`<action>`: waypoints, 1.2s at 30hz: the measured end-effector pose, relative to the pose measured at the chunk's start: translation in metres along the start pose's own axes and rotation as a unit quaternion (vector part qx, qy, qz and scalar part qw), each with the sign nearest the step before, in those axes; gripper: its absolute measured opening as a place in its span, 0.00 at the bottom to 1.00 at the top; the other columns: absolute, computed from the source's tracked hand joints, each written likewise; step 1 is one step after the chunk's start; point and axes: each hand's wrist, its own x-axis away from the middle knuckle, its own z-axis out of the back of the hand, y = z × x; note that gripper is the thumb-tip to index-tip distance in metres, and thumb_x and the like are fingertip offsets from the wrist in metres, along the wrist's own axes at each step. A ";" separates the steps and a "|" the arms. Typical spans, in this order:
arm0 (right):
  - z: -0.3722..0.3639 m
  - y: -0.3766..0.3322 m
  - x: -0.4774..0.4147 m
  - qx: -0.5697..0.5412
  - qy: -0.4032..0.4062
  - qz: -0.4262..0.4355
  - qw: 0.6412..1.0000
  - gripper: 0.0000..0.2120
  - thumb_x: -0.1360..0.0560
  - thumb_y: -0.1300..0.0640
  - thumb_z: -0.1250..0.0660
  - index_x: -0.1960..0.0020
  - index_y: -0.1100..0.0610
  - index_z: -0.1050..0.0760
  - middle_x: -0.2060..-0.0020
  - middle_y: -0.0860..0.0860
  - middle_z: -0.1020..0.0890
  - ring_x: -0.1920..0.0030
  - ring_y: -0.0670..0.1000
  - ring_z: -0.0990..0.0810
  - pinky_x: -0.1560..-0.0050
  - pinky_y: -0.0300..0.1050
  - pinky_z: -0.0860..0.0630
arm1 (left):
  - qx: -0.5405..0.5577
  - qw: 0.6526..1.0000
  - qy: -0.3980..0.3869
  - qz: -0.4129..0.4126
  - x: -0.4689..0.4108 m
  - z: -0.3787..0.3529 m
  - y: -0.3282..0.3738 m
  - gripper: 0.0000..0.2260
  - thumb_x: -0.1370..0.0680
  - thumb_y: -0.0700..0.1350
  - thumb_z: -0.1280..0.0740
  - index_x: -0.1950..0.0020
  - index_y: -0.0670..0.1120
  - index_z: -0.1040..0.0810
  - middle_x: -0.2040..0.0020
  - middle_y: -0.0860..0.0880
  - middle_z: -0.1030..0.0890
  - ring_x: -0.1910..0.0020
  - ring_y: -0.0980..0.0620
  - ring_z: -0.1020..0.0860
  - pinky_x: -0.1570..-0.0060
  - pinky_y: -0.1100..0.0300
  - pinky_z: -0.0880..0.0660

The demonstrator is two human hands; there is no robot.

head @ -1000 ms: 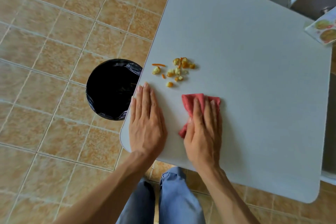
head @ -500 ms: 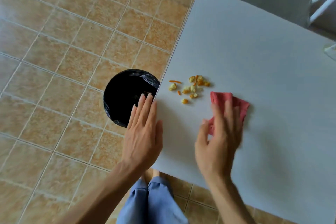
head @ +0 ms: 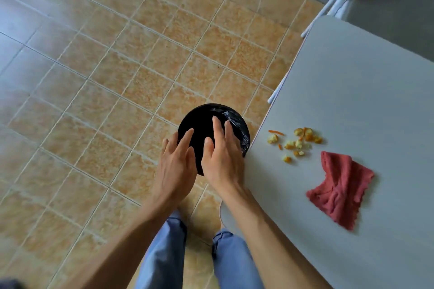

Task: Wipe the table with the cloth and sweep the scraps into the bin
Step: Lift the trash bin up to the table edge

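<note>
Tiled floor (head: 98, 82), both hands (head: 202, 159) spread over bin (head: 204, 122)

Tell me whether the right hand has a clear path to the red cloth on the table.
Probably yes: the right hand is empty over the black bin, and bare grey table lies between it and the crumpled red cloth.

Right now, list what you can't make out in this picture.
- Head view: inside of the bin is plain black, and the left hand and right hand cover part of it.
- Whether either hand touches the bin: cannot tell.
- Scraps: too small to say what food they are.
- Table: far and right sides cut off by the frame edge.
- Cloth: near corner blurred.
</note>
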 end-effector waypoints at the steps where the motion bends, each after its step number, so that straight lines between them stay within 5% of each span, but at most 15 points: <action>1: -0.008 0.001 -0.006 0.029 -0.017 -0.014 0.999 0.26 0.14 0.48 0.48 0.18 0.43 0.51 0.18 0.55 0.45 0.21 0.58 0.40 0.27 0.54 0.34 | -0.001 1.000 -0.011 0.006 -0.007 0.000 -0.010 0.21 0.17 0.43 0.43 0.22 0.51 0.36 0.25 0.41 0.33 0.24 0.42 0.38 0.27 0.49 0.41; 6: -0.045 0.014 -0.029 0.068 -0.053 -0.130 0.988 0.30 0.15 0.41 0.48 0.20 0.34 0.61 0.18 0.60 0.54 0.28 0.63 0.28 0.43 0.56 0.23 | -0.018 0.994 -0.098 0.052 -0.042 -0.014 -0.064 0.24 0.17 0.51 0.46 0.21 0.62 0.47 0.25 0.35 0.35 0.36 0.35 0.25 0.44 0.45 0.28; 11: -0.079 0.044 -0.049 0.057 -0.018 -0.278 0.959 0.29 0.16 0.39 0.50 0.21 0.33 0.62 0.18 0.60 0.59 0.23 0.66 0.37 0.33 0.64 0.29 | -0.028 0.985 -0.159 0.054 -0.069 -0.033 -0.107 0.25 0.17 0.54 0.48 0.21 0.65 0.53 0.31 0.37 0.29 0.50 0.36 0.21 0.56 0.51 0.28; 16: -0.101 0.051 -0.073 -0.013 0.031 -0.388 0.921 0.24 0.15 0.42 0.54 0.20 0.33 0.56 0.19 0.60 0.49 0.23 0.66 0.39 0.28 0.67 0.38 | -0.041 0.974 -0.217 0.041 -0.097 -0.048 -0.143 0.25 0.16 0.52 0.48 0.21 0.63 0.52 0.39 0.38 0.22 0.47 0.37 0.22 0.58 0.55 0.34; 21: -0.130 0.075 -0.093 0.003 0.105 -0.419 0.902 0.23 0.14 0.44 0.54 0.20 0.33 0.53 0.19 0.59 0.50 0.21 0.64 0.45 0.26 0.68 0.43 | -0.056 0.968 -0.244 0.015 -0.133 -0.078 -0.162 0.24 0.17 0.51 0.48 0.21 0.64 0.49 0.40 0.40 0.20 0.50 0.38 0.21 0.59 0.53 0.29; 23: -0.141 0.089 -0.094 0.022 0.084 -0.438 0.895 0.24 0.14 0.46 0.53 0.20 0.33 0.55 0.18 0.59 0.51 0.24 0.66 0.38 0.30 0.65 0.36 | -0.067 0.964 -0.256 0.015 -0.146 -0.089 -0.165 0.26 0.17 0.50 0.47 0.20 0.62 0.51 0.45 0.39 0.20 0.57 0.39 0.22 0.62 0.54 0.31; 26: -0.151 0.106 -0.101 0.043 0.075 -0.436 0.896 0.26 0.14 0.49 0.51 0.21 0.32 0.55 0.23 0.63 0.40 0.37 0.67 0.24 0.42 0.58 0.26 | -0.072 0.962 -0.263 0.014 -0.164 -0.099 -0.172 0.33 0.20 0.44 0.43 0.20 0.60 0.55 0.52 0.38 0.19 0.62 0.40 0.23 0.65 0.52 0.28; 29: -0.164 0.111 -0.108 0.033 0.035 -0.419 0.907 0.35 0.16 0.59 0.46 0.22 0.29 0.58 0.39 0.62 0.22 0.50 0.63 0.19 0.57 0.52 0.28 | -0.035 0.965 -0.256 0.038 -0.182 -0.102 -0.189 0.39 0.25 0.39 0.42 0.22 0.64 0.56 0.47 0.37 0.20 0.62 0.37 0.21 0.63 0.43 0.21; 31: -0.173 0.102 -0.108 0.018 0.023 -0.418 0.908 0.40 0.19 0.64 0.44 0.22 0.30 0.57 0.46 0.61 0.21 0.53 0.62 0.20 0.59 0.51 0.29 | -0.040 0.970 -0.238 0.031 -0.191 -0.095 -0.198 0.41 0.26 0.36 0.43 0.22 0.66 0.55 0.41 0.36 0.21 0.56 0.35 0.20 0.59 0.40 0.21; 36: -0.172 0.077 -0.111 -0.010 0.032 -0.373 0.927 0.43 0.21 0.68 0.43 0.20 0.33 0.55 0.50 0.59 0.19 0.53 0.61 0.21 0.61 0.50 0.30 | -0.068 0.970 -0.229 0.041 -0.198 -0.050 -0.198 0.44 0.27 0.31 0.42 0.20 0.62 0.54 0.37 0.38 0.23 0.60 0.40 0.24 0.69 0.52 0.28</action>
